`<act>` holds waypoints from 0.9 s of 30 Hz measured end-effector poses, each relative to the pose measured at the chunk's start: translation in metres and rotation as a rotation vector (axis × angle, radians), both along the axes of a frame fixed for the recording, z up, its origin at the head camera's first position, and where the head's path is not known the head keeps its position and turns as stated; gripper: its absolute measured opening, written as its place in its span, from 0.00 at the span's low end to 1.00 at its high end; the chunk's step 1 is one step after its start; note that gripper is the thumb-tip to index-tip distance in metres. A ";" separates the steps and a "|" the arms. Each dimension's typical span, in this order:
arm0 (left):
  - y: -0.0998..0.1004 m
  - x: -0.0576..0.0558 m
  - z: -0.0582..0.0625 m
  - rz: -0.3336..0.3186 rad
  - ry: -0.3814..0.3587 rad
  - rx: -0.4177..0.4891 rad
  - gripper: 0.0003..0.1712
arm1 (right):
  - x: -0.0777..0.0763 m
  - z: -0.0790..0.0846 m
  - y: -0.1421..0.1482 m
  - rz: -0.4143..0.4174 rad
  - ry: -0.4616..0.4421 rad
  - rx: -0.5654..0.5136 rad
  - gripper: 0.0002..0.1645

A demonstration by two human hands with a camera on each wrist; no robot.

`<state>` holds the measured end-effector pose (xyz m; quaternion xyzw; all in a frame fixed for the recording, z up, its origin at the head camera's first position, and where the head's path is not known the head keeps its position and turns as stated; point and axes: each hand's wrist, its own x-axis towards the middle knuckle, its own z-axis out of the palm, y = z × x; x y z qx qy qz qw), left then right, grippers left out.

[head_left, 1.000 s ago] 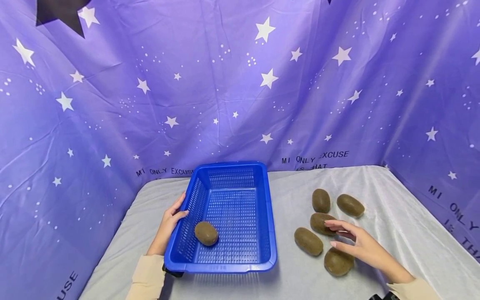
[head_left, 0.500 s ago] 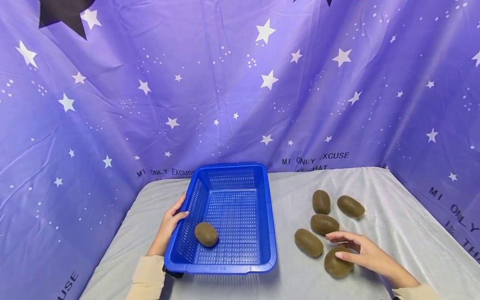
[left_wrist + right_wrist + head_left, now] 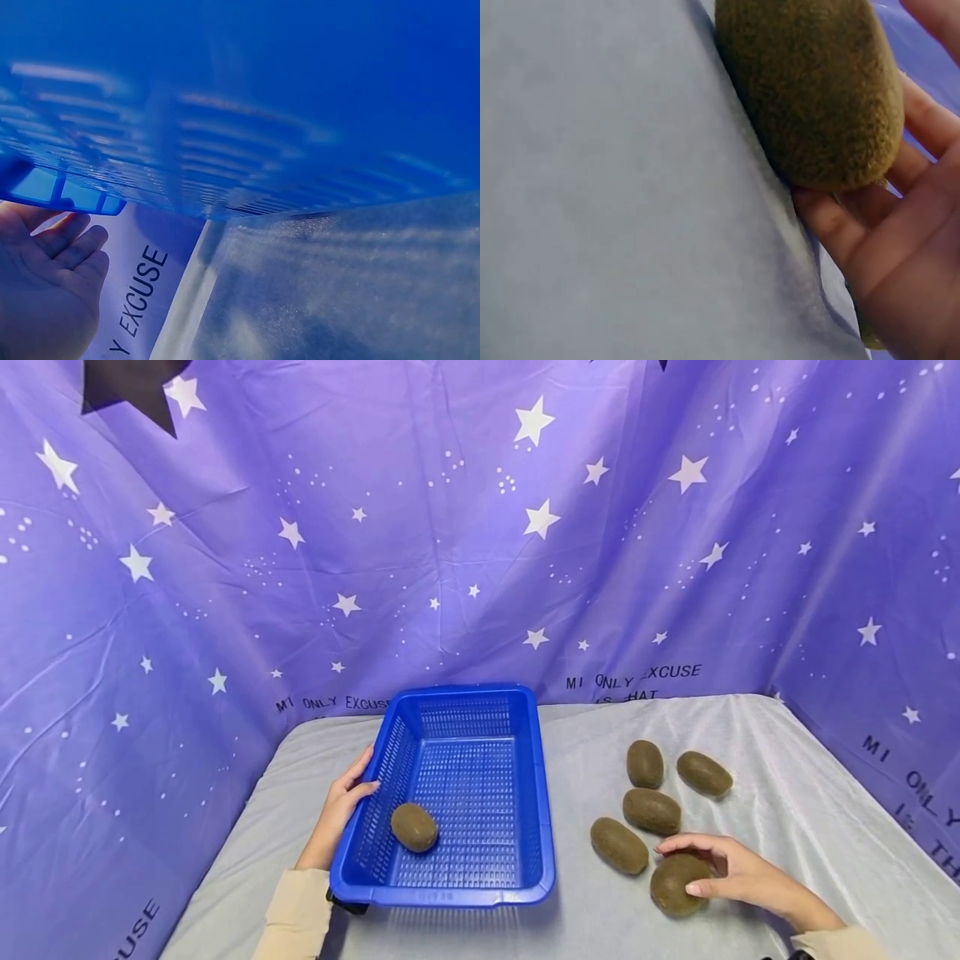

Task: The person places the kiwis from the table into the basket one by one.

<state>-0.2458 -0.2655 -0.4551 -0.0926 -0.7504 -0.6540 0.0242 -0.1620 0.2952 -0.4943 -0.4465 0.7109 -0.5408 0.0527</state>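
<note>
In the head view, my left hand [image 3: 339, 810] holds the left rim of a blue plastic basket [image 3: 442, 896], and the left wrist view has its fingers [image 3: 66, 238] up under the rim. One brown kiwi [image 3: 414, 827] lies in the basket's near left corner. On the right, my right hand [image 3: 738, 875] grips the nearest kiwi [image 3: 675, 887], thumb on its near side and fingers at its far side. That kiwi [image 3: 814, 90] fills the top of the right wrist view and appears to rest on the cloth.
Several other kiwis lie left of and beyond my right hand, among them one kiwi [image 3: 618, 845] nearest the basket and another kiwi [image 3: 652, 811] behind it. A pale grey cloth [image 3: 577, 760] covers the table. Purple star-printed curtains [image 3: 450, 527] enclose the back and sides.
My right hand has come down and nearer, from above the kiwis onto the nearest one, and its thumb and fingers have closed round it. The left hand and basket stay put.
</note>
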 end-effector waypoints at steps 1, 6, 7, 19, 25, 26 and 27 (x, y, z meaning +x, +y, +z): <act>0.000 0.000 0.000 -0.001 -0.004 0.000 0.36 | -0.001 -0.001 0.001 0.017 0.015 -0.004 0.32; 0.001 0.000 0.000 -0.013 -0.028 0.021 0.36 | -0.003 -0.005 0.004 0.069 -0.023 0.017 0.34; 0.001 -0.001 0.000 -0.015 -0.028 0.025 0.36 | -0.003 -0.005 0.004 0.078 -0.033 0.022 0.35; 0.001 0.001 0.000 -0.011 -0.016 0.040 0.36 | -0.002 -0.008 0.005 0.104 -0.130 0.026 0.34; 0.001 0.003 0.000 -0.021 -0.040 0.050 0.36 | -0.002 -0.009 0.005 0.096 -0.167 0.020 0.33; 0.001 0.002 0.000 -0.019 -0.037 0.046 0.36 | -0.002 -0.009 0.005 0.096 -0.161 0.019 0.33; 0.000 0.002 0.000 -0.017 -0.033 0.044 0.36 | -0.002 -0.009 0.005 0.099 -0.152 0.018 0.33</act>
